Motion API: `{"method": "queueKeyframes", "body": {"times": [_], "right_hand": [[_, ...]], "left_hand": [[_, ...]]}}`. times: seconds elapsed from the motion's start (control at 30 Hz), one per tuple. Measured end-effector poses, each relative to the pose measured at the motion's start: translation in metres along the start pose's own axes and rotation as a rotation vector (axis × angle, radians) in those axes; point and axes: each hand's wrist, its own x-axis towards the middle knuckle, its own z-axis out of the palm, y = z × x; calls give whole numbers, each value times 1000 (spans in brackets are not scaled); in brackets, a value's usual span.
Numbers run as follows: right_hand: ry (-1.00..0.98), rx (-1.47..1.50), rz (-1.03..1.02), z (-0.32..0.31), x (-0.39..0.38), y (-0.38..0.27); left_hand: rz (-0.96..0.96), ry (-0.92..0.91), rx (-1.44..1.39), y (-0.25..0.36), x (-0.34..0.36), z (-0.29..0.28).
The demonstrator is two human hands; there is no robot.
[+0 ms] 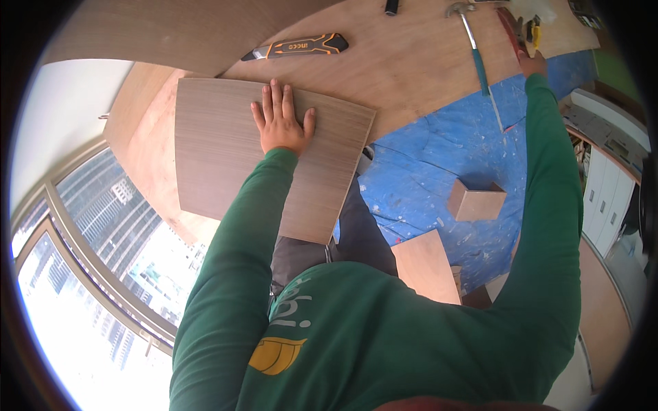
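Observation:
My left hand (282,123) lies flat, fingers spread, on a brown wood-grain panel (233,151) that rests partly over the edge of a plywood work surface, near my lap. Beyond the panel lies an orange and black utility knife (305,45), its tip to the left. My right arm is stretched to the far right. There my right hand (533,64) is at the near end of a long red tool (511,31), close to yellow and black pliers (535,31). Its fingers are too small and partly hidden to tell their grip.
A hammer (478,65) with a teal handle lies left of my right hand. A blue sheet (411,171) holds a small wooden box (480,204) and a pale board (428,264). Windows (116,205) are at left, white drawers (606,205) at right.

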Motion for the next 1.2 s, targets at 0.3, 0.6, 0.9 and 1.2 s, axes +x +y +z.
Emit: {"method": "queueKeyframes", "body": {"times": [0.3,0.6,0.9,1.2], "right_hand": [[-241,-364,159,39,38,-5],[-298,-496,120,26,22,-30],[-87,289,106,-26,-32,-50],[-185,614,-180,-13,-251,-137]], "left_hand": [[-13,-26,-2,-3,-2,4],[-7,-26,-12,-7,-3,5],[6,16,-30,-10,-8,12],[71,73,-53,-14,1,22]]}}
